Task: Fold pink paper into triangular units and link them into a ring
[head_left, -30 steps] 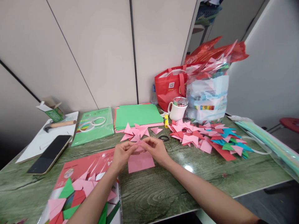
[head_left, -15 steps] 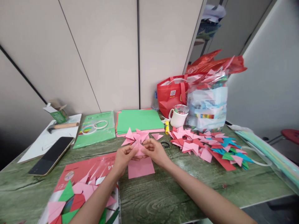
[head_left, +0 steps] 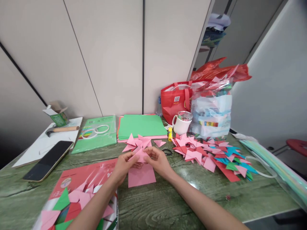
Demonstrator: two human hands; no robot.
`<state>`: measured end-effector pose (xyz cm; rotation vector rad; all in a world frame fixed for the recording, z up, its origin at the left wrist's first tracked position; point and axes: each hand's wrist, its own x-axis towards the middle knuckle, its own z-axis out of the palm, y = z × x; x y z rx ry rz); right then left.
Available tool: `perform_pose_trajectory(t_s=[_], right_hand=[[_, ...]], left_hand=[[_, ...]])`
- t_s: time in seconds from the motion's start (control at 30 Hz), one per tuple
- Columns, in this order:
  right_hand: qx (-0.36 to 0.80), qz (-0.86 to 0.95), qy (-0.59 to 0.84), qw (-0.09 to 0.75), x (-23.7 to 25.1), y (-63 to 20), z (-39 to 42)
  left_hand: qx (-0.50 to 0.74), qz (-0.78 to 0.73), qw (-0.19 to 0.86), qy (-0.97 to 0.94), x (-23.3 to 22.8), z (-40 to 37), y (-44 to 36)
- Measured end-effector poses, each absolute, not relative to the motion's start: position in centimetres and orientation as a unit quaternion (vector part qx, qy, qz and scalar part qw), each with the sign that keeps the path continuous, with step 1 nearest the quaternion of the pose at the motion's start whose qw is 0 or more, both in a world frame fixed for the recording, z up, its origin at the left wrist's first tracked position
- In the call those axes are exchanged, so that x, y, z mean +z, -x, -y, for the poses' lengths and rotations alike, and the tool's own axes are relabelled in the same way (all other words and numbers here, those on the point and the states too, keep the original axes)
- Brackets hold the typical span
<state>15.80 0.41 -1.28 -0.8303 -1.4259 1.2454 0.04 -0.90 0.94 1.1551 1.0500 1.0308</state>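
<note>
a black phone [head_left: 49, 160] lies at the left of the frame, below a hammer [head_left: 63, 129]. at lower left, a red-and-white packet [head_left: 82, 169] bears folded pieces [head_left: 80, 196]. near the centre, the left hand [head_left: 123, 164] pinches folded pink paper [head_left: 142, 156] above a flat pink sheet [head_left: 141, 179]; the right hand [head_left: 160, 161] grips that paper's right side, fingers curled. right of centre, a colourful paper heap [head_left: 194, 155] spreads below a white mug [head_left: 181, 125].

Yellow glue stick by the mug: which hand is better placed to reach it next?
Probably the right hand: it is nearer the glue stick, while the left hand is farther across. Both pinch the folded pink paper.
</note>
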Motion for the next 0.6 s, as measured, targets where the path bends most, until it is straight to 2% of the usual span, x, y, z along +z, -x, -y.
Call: perform_pose_trajectory(t_s=[0.27, 0.4, 0.6], right_hand=[[0.448, 0.612, 0.366, 0.539, -0.7, -16.2, -0.3], [0.405, 0.620, 0.365, 0.564, -1.1, -16.1, -0.1], [0.328, 0.681, 0.365, 0.544, -0.7, -15.6, 0.9]], left_hand=[[0.406, -0.397, 0.640, -0.517, 1.2, 1.3, -0.2], [0.424, -0.414, 0.593, -0.545, 1.4, 1.5, -0.4], [0.466, -0.457, 0.544, -0.526, 1.1, 1.4, -0.3]])
